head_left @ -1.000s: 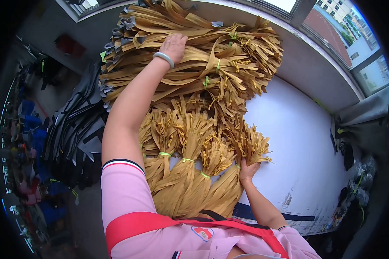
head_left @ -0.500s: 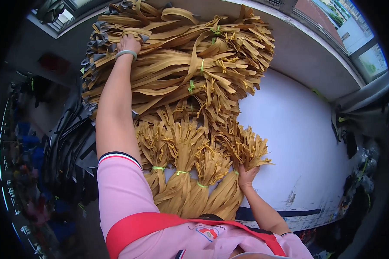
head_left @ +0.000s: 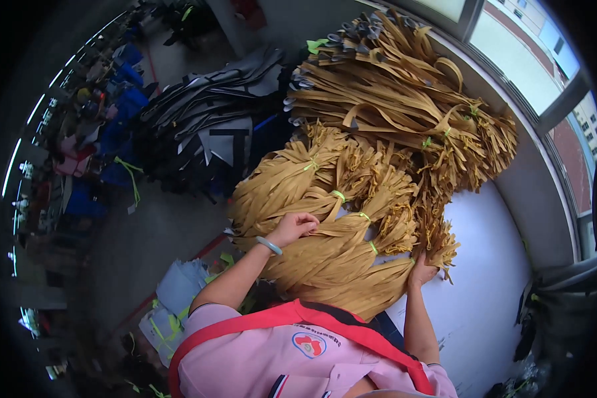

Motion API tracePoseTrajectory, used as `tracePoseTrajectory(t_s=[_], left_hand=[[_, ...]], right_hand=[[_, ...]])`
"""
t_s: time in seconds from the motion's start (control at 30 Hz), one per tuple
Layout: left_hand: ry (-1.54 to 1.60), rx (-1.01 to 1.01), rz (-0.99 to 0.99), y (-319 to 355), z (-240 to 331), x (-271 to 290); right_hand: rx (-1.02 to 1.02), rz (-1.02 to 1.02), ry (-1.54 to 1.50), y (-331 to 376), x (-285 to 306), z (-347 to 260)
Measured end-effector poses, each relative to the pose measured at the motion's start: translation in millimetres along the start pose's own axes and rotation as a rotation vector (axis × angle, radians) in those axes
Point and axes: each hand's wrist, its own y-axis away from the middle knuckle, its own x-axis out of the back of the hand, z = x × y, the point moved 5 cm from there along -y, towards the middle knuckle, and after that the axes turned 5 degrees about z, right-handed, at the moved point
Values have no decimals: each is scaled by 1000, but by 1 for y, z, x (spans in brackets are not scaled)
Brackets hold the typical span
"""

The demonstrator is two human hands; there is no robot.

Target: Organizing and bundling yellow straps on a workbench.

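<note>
Several bundles of flat tan fabric straps lie side by side on the white table (head_left: pixel 487 232), tied with bright green bands near their frayed right ends. My right hand (head_left: pixel 423 270) grips the nearest bundle of straps (head_left: pixel 361 285) close to its frayed end. Over the neighbouring bundle (head_left: pixel 312 255) is my left hand (head_left: pixel 295 229), a pale bangle on its wrist. Its fingers are curled together, and whatever may be between them cannot be made out. A larger pile of tan straps (head_left: pixel 391 86) with grey looped ends lies farther back, apart from both hands.
Dark grey fabric pieces (head_left: pixel 225 99) are heaped beyond the bundles at the left. Pale blue pieces with green strips (head_left: pixel 179 288) lie low at my left. A windowed wall (head_left: pixel 511 93) borders the table at the right. Blue items (head_left: pixel 129 106) crowd the far left.
My left hand has come back from the grey looped ends of the large pile to the near bundles. My right hand stays on the nearest bundle. The view has swung left.
</note>
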Motion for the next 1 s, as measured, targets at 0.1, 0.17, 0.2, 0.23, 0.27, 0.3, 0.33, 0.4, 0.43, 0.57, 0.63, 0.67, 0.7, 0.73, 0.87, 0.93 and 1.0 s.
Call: tracePoseTrajectory(t_s=[0.1,0.17,0.2,0.23,0.27,0.3,0.33,0.4,0.43,0.57,0.63,0.67,0.7,0.73,0.87,0.93,1.0], left_hand=[[10,362,-124,117,-95,-11],[-200,451,-87,182,-155,-13],[-333,450,-55,199,-199,-10],[-538,396,53,220,-239,0],[-752,373,173,249,-292,13],[-894,471,139,273,-328,15],[-1036,585,115,301,-371,15],[-1328,716,-431,352,-449,-10],[-1104,902,-194,374,-476,-18],[-1104,835,-104,390,-431,-45],[-1109,799,-21,395,-418,-52],[-1110,785,23,399,-417,-56],[-1108,768,67,402,-419,-61],[-1106,752,111,406,-422,-65],[-1095,686,268,420,-427,-87],[-1094,663,346,433,-429,-97],[-1104,621,422,439,-426,-96]], right_hand=[[-73,-91,89,-3,5,11],[-152,-285,34,-2,6,21],[-184,-269,-77,-11,2,39],[3,-242,-74,-26,-4,51],[110,-183,-72,3,0,23],[99,-137,45,1,0,24],[90,-109,157,3,-4,23],[141,-124,172,3,-16,24],[185,-96,186,-2,-20,28],[246,-16,139,-18,-20,48],[202,-71,133,-14,-15,44],[156,-128,124,-9,-14,41],[119,-138,139,-5,-11,34],[125,-142,141,-7,-12,38],[65,-205,73,-19,-16,47],[11,-231,-45,-10,-16,42],[17,-225,-82,-12,-14,39]])
